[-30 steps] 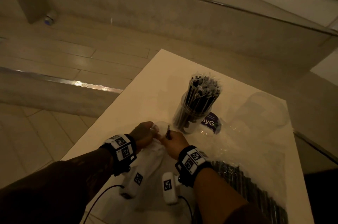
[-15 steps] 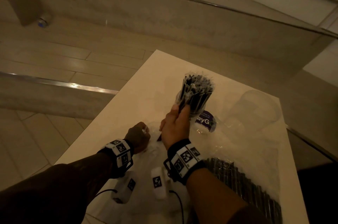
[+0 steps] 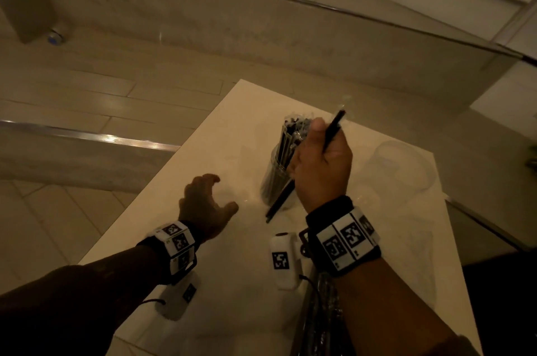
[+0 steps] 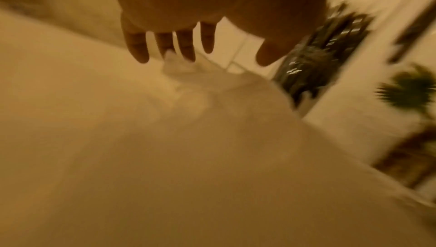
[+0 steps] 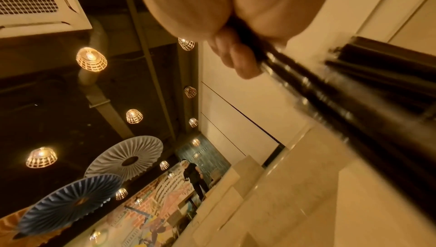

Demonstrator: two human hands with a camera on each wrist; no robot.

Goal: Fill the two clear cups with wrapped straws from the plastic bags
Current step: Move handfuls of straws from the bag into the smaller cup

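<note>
My right hand (image 3: 319,161) grips black wrapped straws (image 3: 334,129) in a fist; they stick out above and below it, slanted. The right wrist view shows the fingers (image 5: 235,59) curled round these straws (image 5: 318,98). Just left of that hand stands a clear cup (image 3: 273,178) packed with black straws. An empty clear cup (image 3: 404,164) stands to the right. My left hand (image 3: 209,198) hovers over the white table (image 3: 241,111), fingers spread and holding nothing. In the blurred left wrist view its fingers (image 4: 139,46) hang above crumpled clear plastic (image 4: 186,70).
A clear plastic bag with dark straws (image 3: 322,318) lies under my right forearm at the table's near edge. The table's left edge drops to a tiled floor (image 3: 72,100). A low stone ledge (image 3: 87,158) runs on the left.
My right hand has lifted higher and to the right beside the full cup, with straws in its fist. My left hand has let go of the plastic and spread its fingers.
</note>
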